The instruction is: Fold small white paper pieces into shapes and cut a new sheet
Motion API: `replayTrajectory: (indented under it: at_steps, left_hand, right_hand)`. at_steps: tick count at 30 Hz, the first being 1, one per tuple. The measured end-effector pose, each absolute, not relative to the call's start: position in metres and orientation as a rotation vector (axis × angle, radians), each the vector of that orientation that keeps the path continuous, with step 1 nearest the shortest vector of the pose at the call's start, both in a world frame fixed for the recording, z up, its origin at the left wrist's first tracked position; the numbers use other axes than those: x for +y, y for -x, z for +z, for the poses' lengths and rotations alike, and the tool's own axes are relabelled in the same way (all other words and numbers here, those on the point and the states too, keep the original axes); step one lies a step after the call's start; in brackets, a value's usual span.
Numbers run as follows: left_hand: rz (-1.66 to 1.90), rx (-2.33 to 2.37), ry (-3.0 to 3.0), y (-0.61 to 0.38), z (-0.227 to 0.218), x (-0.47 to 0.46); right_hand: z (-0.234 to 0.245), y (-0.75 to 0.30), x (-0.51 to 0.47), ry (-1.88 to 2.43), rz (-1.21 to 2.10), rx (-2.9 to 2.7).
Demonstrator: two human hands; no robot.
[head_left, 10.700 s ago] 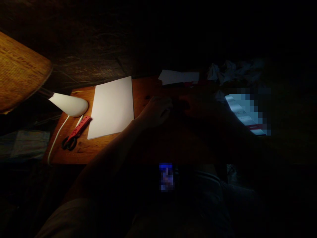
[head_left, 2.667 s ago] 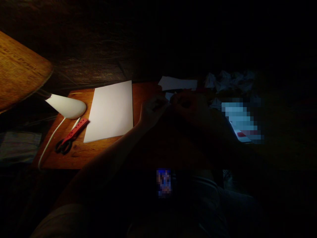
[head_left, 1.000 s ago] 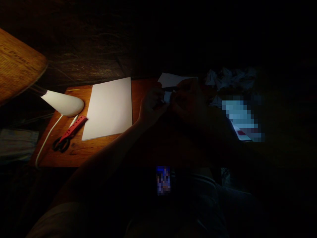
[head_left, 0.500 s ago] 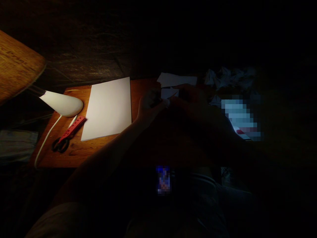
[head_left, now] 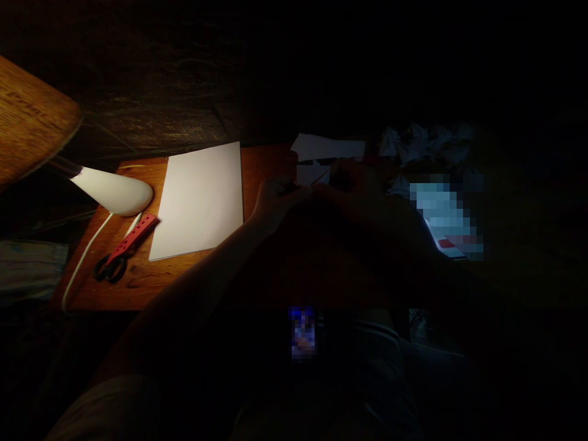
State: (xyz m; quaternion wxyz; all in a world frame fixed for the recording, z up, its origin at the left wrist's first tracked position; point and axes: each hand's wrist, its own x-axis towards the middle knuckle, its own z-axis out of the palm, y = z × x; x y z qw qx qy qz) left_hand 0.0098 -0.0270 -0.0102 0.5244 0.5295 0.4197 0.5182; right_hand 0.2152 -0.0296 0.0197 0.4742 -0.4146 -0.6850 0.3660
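My left hand [head_left: 278,199] is closed in a pinch on a small piece of white paper [head_left: 305,174] over the middle of the wooden table. On the other side of that paper, my right hand [head_left: 351,184] is also closed, its fingers meeting the left ones near the lower edge. Deep shadow covers the right hand, so its grip shows only in part. Just behind the hands lies a strip of white paper [head_left: 331,147]. A stack of blank white sheets [head_left: 199,202] rests to the left of my left hand.
On the left stand a lamp with a white base [head_left: 113,191] and wooden shade [head_left: 37,122], and red-sheathed scissors with black handles [head_left: 124,248]. Crumpled or folded white papers [head_left: 418,144] lie at the back right, near a lit phone [head_left: 445,217]. The wooden table [head_left: 133,291] ends before my lap.
Both hands stay together at the small paper, with slight finger shifts. A whitish bit at the left fingertips no longer shows. The rest keeps its place.
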Motion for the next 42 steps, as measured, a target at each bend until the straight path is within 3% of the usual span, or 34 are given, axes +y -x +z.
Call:
replayTrajectory:
  at_steps: [42]
  left_hand:
    - [1.221, 0.989, -1.160, -0.014, -0.004, -0.026]
  right_hand:
    - [0.013, -0.215, -0.033, 1.106, 0.766, -1.674]
